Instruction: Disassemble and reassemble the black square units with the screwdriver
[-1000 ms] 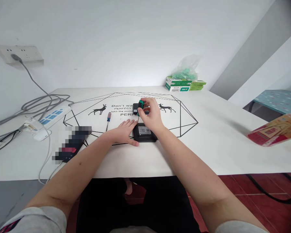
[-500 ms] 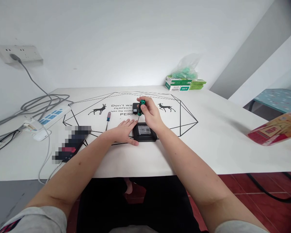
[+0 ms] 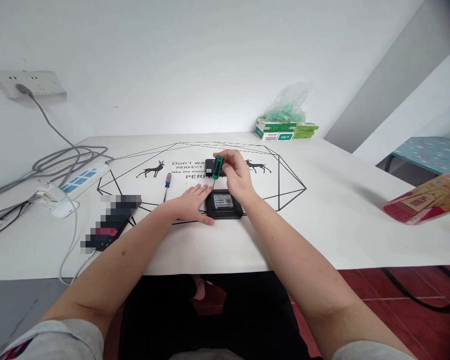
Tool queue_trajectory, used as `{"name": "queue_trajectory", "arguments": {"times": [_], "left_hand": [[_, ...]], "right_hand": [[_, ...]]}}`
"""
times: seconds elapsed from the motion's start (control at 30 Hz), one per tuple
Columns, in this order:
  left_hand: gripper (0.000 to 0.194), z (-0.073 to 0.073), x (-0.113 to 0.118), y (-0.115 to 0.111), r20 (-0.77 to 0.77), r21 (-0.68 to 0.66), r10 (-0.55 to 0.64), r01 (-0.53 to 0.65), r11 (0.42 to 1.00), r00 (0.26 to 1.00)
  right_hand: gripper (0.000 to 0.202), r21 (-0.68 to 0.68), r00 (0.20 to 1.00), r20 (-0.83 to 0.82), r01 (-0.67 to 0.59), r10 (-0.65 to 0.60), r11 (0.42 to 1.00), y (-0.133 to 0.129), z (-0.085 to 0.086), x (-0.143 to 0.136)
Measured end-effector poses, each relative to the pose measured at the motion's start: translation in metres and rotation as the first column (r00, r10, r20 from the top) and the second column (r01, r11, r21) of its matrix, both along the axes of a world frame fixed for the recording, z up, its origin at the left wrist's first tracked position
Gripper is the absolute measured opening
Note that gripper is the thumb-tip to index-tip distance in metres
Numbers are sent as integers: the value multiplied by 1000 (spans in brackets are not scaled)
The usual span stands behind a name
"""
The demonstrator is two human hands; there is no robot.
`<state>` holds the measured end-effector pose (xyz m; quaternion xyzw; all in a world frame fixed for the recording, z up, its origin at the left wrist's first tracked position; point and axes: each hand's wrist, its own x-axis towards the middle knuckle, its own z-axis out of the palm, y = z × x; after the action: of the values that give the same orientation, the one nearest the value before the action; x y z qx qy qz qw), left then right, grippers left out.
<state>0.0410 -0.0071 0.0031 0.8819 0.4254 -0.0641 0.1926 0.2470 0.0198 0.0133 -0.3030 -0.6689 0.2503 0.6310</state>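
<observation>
A black plastic device casing (image 3: pixel 225 214) with a white printed label lies on the table in front of me. My right hand (image 3: pixel 237 172) grips a green-and-black screwdriver (image 3: pixel 218 167), held nearly upright. Its tip meets the casing's far left corner. Against the casing's left side rests my left hand (image 3: pixel 193 202), fingers stretched out and palm down on the table. Behind the screwdriver sits a smaller black object (image 3: pixel 209 165) with a small white label, partly hidden by my right hand. A second screwdriver (image 3: pixel 168 181) with a red-and-blue handle lies left of my left hand.
On the left are a phone-like dark object (image 3: pixel 114 225), blurred by pixels, a white power strip (image 3: pixel 84 180) and coiled grey cables (image 3: pixel 75 152). Green-and-white boxes (image 3: pixel 275 129) under a plastic bag (image 3: pixel 290 102) stand at the back. A red-and-yellow package (image 3: pixel 423 200) is at right.
My right hand's fingers have shifted slightly on the screwdriver, and its handle has turned and tilted a little. My left hand and the casing stay put.
</observation>
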Motion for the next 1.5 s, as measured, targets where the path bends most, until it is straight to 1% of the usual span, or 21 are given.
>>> {"name": "queue_trajectory", "arguments": {"times": [0.07, 0.2, 0.3, 0.37, 0.43, 0.5, 0.57, 0.63, 0.73, 0.83, 0.93, 1.07, 1.13, 1.23, 1.3, 1.37, 1.43, 1.5], "left_hand": [[150, 0, 0, 0, 4, 2, -4, 4, 1000, 1000], [151, 0, 0, 1, 10, 9, -10, 10, 1000, 1000], [150, 1, 0, 0, 5, 0, -10, 10, 1000, 1000], [149, 2, 0, 0, -2, -7, -8, 8, 1000, 1000], [149, 3, 0, -1, -7, -10, -6, 6, 1000, 1000], [148, 3, 0, -1, -3, -8, -9, 9, 1000, 1000], [148, 2, 0, -1, 6, -4, -14, 14, 1000, 1000], [149, 0, 0, 0, 17, -1, -16, 16, 1000, 1000], [149, -1, -1, 2, 33, 3, -15, 15, 1000, 999], [148, -1, -1, 1, 31, -3, -11, 11, 1000, 999], [147, -1, -1, 1, 28, -1, -10, 10, 1000, 1000], [149, -1, -1, 1, 36, 6, -18, 18, 1000, 999], [149, -1, 0, 1, 30, 1, -12, 12, 1000, 999], [149, 1, 0, 1, 17, -2, -11, 11, 1000, 1000], [148, 1, 0, 0, 16, -3, -11, 11, 1000, 1000], [148, 2, 0, 0, 16, -6, -8, 8, 1000, 1000], [149, 2, 0, 0, 15, -5, -5, 5, 1000, 1000], [148, 1, 0, 0, 17, -3, -6, 6, 1000, 1000]], "right_hand": [[22, -37, 998, -40, -42, 41, 998, -2, 0, -2], [42, -94, 995, -79, -75, 67, 993, -3, -1, -6], [41, -114, 992, -88, -94, 85, 989, -1, -4, -6], [39, -113, 995, -53, -91, 86, 989, 0, -5, -5], [37, -66, 998, 13, -60, 61, 996, 2, -5, -2], [35, 49, 997, 82, 5, -9, 999, 3, -4, 0], [33, 171, 987, 117, 86, -107, 981, 3, -2, 2], [32, 221, 975, 122, 154, -184, 963, 3, 0, 3], [31, 194, 970, 105, 198, -221, 961, 0, 2, 2], [26, 141, 978, 68, 184, -195, 973, -3, 3, 0], [20, 59, 986, 29, 160, -162, 985, -4, 3, -3], [37, -54, 996, -7, 87, -87, 995, -3, 0, -7], [37, -69, 998, -45, 30, -33, 997, -3, -1, -8], [32, -43, 998, -65, -17, 14, 999, -2, -3, -8], [31, -28, 1000, -17, -14, 14, 999, -1, -3, -6], [32, 12, 998, 56, 19, -19, 1000, -1, -2, -3], [31, 95, 990, 112, 72, -83, 993, 0, -1, -1], [32, 170, 979, 133, 130, -154, 977, 0, 0, 1]]}}
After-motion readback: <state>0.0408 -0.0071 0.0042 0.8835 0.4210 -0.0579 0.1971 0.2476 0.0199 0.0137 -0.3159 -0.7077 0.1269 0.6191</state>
